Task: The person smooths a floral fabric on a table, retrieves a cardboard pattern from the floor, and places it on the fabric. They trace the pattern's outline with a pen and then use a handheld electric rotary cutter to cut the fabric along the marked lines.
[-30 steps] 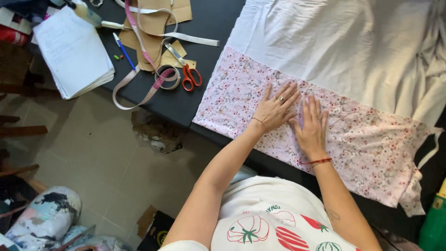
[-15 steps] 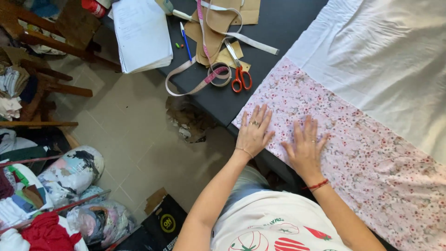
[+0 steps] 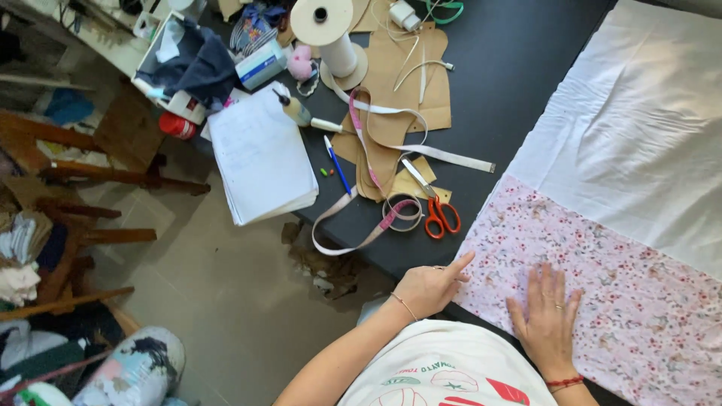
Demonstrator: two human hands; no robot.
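Note:
A pink floral fabric (image 3: pixel 602 293) lies across the dark table (image 3: pixel 511 83), joined to a white fabric (image 3: pixel 639 150) farther back. My left hand (image 3: pixel 430 286) rests at the floral fabric's left edge, index finger stretched onto it, the other fingers curled. Flat on the floral fabric near the table's front edge lies my right hand (image 3: pixel 547 316), fingers spread, holding nothing. Orange-handled scissors (image 3: pixel 432 204) lie just beyond my left hand, next to a pink and white measuring tape (image 3: pixel 376 173).
Brown paper pattern pieces (image 3: pixel 398 98), a large white thread cone (image 3: pixel 331 37), a blue pen (image 3: pixel 337 165) and a stack of white paper (image 3: pixel 259 154) lie at the table's left. Wooden chairs (image 3: pixel 83 180) and bundles of cloth (image 3: pixel 128 372) stand on the tiled floor at left.
The view has swung left and back, showing more of the table's clutter. My left hand slid to the fabric's left edge and curled to a pointing finger; my right hand stays flat.

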